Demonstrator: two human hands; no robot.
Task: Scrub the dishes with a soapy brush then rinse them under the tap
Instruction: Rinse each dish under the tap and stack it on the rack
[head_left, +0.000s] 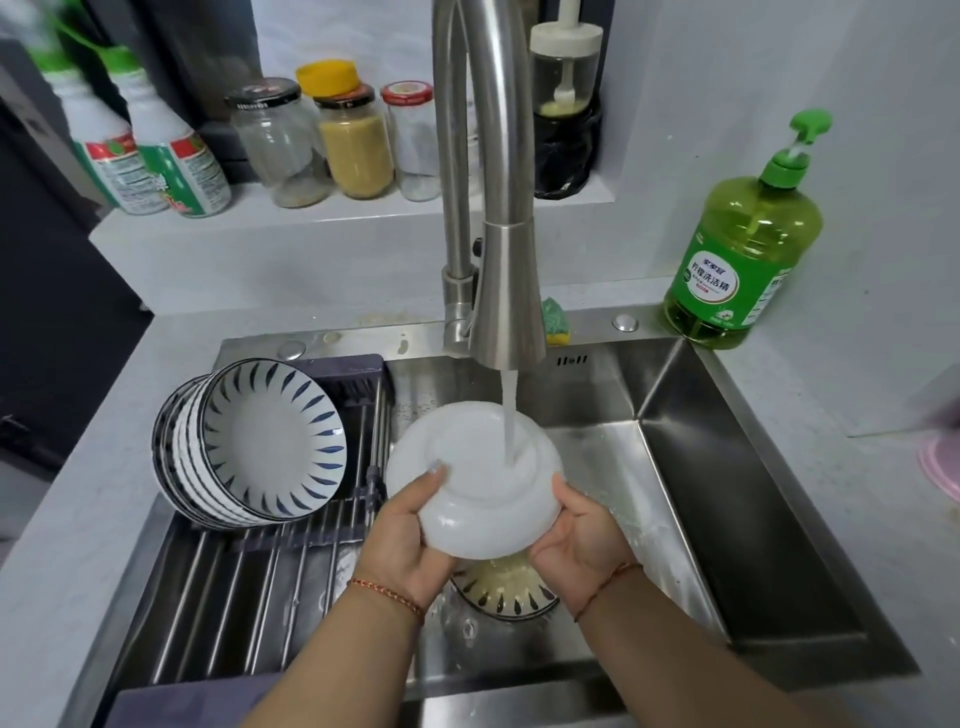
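Observation:
A white bowl (467, 483) is held upside down over the sink, its base turned up toward me. Water runs from the steel tap (506, 291) straight onto the bowl's underside. My left hand (402, 540) grips the bowl's left rim, thumb on top. My right hand (579, 535) grips the right rim. Below the bowl, another blue-patterned bowl (506, 592) lies in the sink bottom with yellowish residue in it. No brush is visible.
Several blue-and-white bowls (249, 441) lean stacked on a drying rack (249, 592) across the sink's left half. A green dish soap bottle (743, 249) stands at the back right, a sponge (555, 322) behind the tap. Jars and bottles line the ledge (311, 218).

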